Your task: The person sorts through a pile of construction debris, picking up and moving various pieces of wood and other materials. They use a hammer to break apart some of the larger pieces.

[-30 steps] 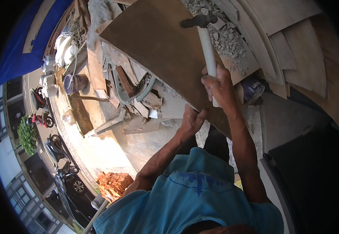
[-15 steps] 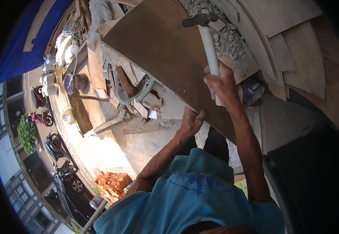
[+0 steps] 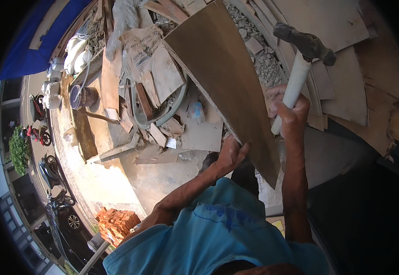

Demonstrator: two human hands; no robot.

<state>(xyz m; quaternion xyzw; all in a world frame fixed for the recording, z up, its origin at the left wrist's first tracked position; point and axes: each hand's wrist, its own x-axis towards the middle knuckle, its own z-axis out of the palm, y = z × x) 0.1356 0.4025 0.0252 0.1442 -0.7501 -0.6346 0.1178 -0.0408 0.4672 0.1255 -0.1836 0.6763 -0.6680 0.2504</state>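
brown and flat, a large square tile fills the middle of the view, tilted on edge with one corner pointing down toward the person's chest. the left hand grips its lower left edge, fingers wrapped under and thumb on the face. the right hand is closed tightly around the pale handle of a hammer, whose dark metal head sits raised just beside the tile's upper right edge. behind the tile lies a heap of grey rubble and stacked beige tiles. to the left, on the dusty concrete floor, sit broken tile pieces, torn paper sacks, a curved grey hose and a dark paint can. a red brick stack lies lower left.
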